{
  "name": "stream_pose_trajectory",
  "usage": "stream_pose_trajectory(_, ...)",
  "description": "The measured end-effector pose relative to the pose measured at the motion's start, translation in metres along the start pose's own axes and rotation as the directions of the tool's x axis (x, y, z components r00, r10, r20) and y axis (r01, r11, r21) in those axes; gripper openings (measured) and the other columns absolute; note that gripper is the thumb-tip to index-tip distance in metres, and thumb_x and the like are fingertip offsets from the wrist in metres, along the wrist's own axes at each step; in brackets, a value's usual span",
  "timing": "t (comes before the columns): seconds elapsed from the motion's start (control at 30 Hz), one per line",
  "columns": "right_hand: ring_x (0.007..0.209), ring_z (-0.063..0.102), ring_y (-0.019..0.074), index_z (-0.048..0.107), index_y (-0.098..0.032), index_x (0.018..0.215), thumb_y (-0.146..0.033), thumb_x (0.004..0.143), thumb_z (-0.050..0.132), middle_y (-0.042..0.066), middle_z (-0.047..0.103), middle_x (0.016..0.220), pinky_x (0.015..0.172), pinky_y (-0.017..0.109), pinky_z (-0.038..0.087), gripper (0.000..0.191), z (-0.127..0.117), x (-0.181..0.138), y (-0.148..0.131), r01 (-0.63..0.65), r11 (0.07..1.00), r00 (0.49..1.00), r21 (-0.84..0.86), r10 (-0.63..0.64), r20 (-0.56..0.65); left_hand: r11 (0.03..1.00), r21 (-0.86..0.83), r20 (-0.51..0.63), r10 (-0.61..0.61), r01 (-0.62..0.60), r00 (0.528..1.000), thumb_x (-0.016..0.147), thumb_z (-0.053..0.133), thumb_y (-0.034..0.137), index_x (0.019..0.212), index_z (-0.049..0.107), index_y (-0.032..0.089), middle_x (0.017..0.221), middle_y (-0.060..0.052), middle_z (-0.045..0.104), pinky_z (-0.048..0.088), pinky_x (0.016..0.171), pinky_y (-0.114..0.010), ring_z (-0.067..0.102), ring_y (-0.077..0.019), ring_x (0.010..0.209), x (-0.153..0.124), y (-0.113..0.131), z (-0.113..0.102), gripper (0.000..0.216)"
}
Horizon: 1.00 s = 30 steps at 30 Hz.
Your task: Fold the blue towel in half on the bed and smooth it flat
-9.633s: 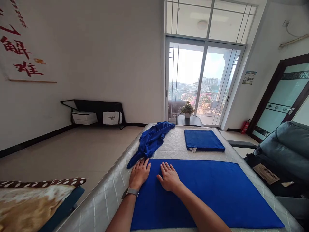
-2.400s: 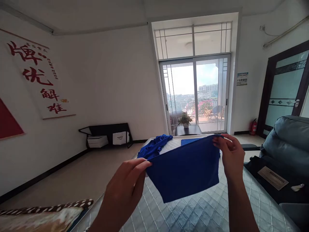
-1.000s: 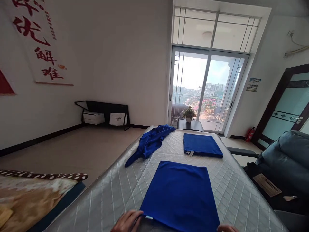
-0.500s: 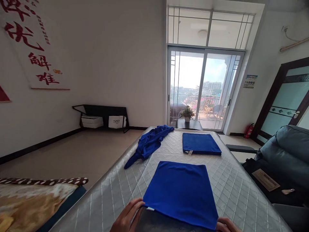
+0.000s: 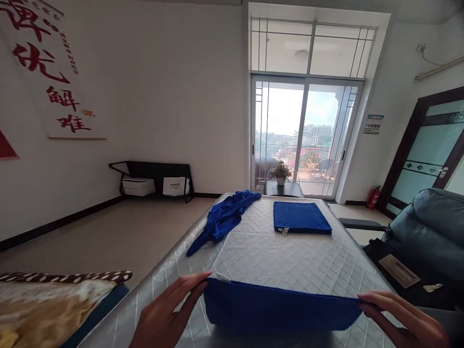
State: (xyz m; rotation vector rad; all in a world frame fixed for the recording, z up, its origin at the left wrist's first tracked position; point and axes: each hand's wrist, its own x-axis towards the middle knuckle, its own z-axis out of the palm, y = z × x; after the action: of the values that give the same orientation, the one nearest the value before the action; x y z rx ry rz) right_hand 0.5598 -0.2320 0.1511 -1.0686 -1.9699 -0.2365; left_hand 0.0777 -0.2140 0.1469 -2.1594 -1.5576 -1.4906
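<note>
A blue cloth [image 5: 279, 307] hangs raised above the quilted silvery cover [image 5: 253, 251] at the near side. My left hand [image 5: 170, 307] pinches its upper left corner, close to a small white label. Its upper right corner is pinched by my right hand [image 5: 402, 314]. Between the hands the top edge is stretched almost straight. Farther off lies a flat folded stack of blue cloth [image 5: 302, 216] with a white tag at its front edge. To its left, a crumpled blue cloth [image 5: 226, 215] is spread along the cover's left side.
A dark armchair [image 5: 431, 227] with a black bag stands at the right. A brown and cream blanket [image 5: 65, 309] lies at the lower left. Beyond the covered surface are a potted plant [image 5: 281, 173] and a glass sliding door [image 5: 304, 130].
The blue cloth, flat on the cover before, is now lifted and held up by its near corners. Both hands have risen and moved farther apart.
</note>
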Motion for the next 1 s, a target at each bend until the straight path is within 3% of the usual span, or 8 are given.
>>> stream_pose_trajectory(0.13, 0.074, 0.074, 0.0159, 0.075, -0.033, 0.11, -0.045, 0.095, 0.063, -0.001, 0.078, 0.096, 0.069, 0.023, 0.061, 0.023, -0.001, 0.053, 0.015, -0.105, 0.993, 0.989, 0.059, 0.098, 0.108, 0.994, -0.105, 0.085, -0.021, 0.03, 0.996, 0.091, 0.059, 0.059, 0.1, 0.079, 0.03, 0.091, 0.0, 0.08, 0.059, 0.075, -0.027, 0.075, -0.0189, 0.077, 0.058, -0.002, 0.01, 0.037)
stream_pose_trajectory(0.27, 0.064, 0.07, 0.0162, 0.077, -0.028, 0.104, -0.059, 0.096, 0.054, 0.0, 0.076, 0.079, 0.062, 0.027, 0.058, 0.039, 0.014, 0.111, 0.035, -0.174, 0.982, 0.967, 0.069, 0.158, 0.199, 0.965, -0.201, 0.204, -0.126, 0.168, 0.971, 0.086, 0.06, 0.066, 0.098, 0.079, 0.025, 0.08, -0.001, 0.077, 0.057, 0.067, -0.029, 0.071, -0.0189, 0.069, 0.123, -0.011, 0.03, 0.046)
stream_pose_trajectory(0.37, 0.064, 0.07, 0.0176, 0.076, -0.026, 0.102, -0.064, 0.095, 0.052, 0.0, 0.074, 0.073, 0.065, 0.03, 0.057, 0.046, 0.02, 0.144, 0.046, -0.17, 0.985, 0.977, 0.036, 0.164, 0.137, 0.968, -0.221, 0.08, -0.103, 0.119, 0.991, 0.084, 0.06, 0.067, 0.096, 0.079, 0.023, 0.091, -0.004, 0.076, 0.055, 0.068, -0.029, 0.068, -0.0178, 0.073, 0.157, -0.012, 0.04, 0.049)
stream_pose_trajectory(0.47, 0.073, 0.073, 0.0183, 0.075, -0.025, 0.106, -0.063, 0.096, 0.051, 0.002, 0.077, 0.087, 0.071, 0.031, 0.059, 0.046, 0.021, 0.158, 0.049, -0.161, 0.986, 0.987, 0.044, 0.16, 0.018, 0.979, -0.187, -0.069, -0.096, 0.082, 0.993, 0.087, 0.058, 0.064, 0.099, 0.078, 0.022, 0.094, -0.004, 0.073, 0.053, 0.068, -0.027, 0.064, -0.0148, 0.07, 0.168, -0.007, 0.042, 0.048)
stream_pose_trajectory(0.6, 0.091, 0.073, 0.0196, 0.075, -0.027, 0.107, -0.056, 0.097, 0.054, 0.004, 0.076, 0.106, 0.083, 0.034, 0.06, 0.038, 0.027, 0.127, 0.045, -0.087, 0.996, 0.996, 0.032, 0.088, -0.025, 0.948, -0.269, -0.026, -0.183, 0.169, 0.983, 0.088, 0.059, 0.061, 0.106, 0.076, 0.02, 0.092, -0.003, 0.076, 0.056, 0.069, -0.027, 0.068, -0.0143, 0.068, 0.132, -0.007, 0.043, 0.047)
stream_pose_trajectory(0.73, 0.095, 0.073, 0.0194, 0.076, -0.028, 0.106, -0.049, 0.099, 0.055, 0.005, 0.075, 0.11, 0.086, 0.033, 0.06, 0.03, 0.06, 0.043, 0.047, -0.131, 0.984, 0.989, 0.118, 0.121, 0.089, 0.872, -0.33, 0.207, -0.307, 0.362, 0.929, 0.082, 0.064, 0.064, 0.101, 0.077, 0.023, 0.086, -0.002, 0.08, 0.061, 0.077, -0.033, 0.075, -0.021, 0.077, 0.051, -0.022, 0.061, 0.047)
stream_pose_trajectory(0.9, 0.081, 0.074, 0.0173, 0.079, -0.029, 0.099, -0.053, 0.099, 0.051, 0.005, 0.076, 0.099, 0.073, 0.026, 0.061, 0.036, 0.105, -0.055, 0.055, -0.318, 0.928, 0.915, 0.195, 0.247, 0.319, 0.719, -0.236, 0.611, -0.414, 0.654, 0.675, 0.079, 0.061, 0.07, 0.09, 0.081, 0.021, 0.081, -0.003, 0.079, 0.06, 0.076, -0.032, 0.074, -0.0243, 0.079, -0.037, -0.034, 0.091, 0.054)
stream_pose_trajectory(1.0, 0.079, 0.074, 0.0178, 0.079, -0.029, 0.097, -0.055, 0.098, 0.052, 0.005, 0.076, 0.099, 0.073, 0.026, 0.061, 0.038, 0.11, -0.077, 0.055, -0.404, 0.895, 0.864, 0.191, 0.305, 0.4, 0.695, -0.171, 0.643, -0.458, 0.698, 0.614, 0.079, 0.057, 0.074, 0.088, 0.081, 0.017, 0.075, -0.004, 0.077, 0.057, 0.071, -0.031, 0.071, -0.0244, 0.075, -0.055, -0.031, 0.097, 0.062)
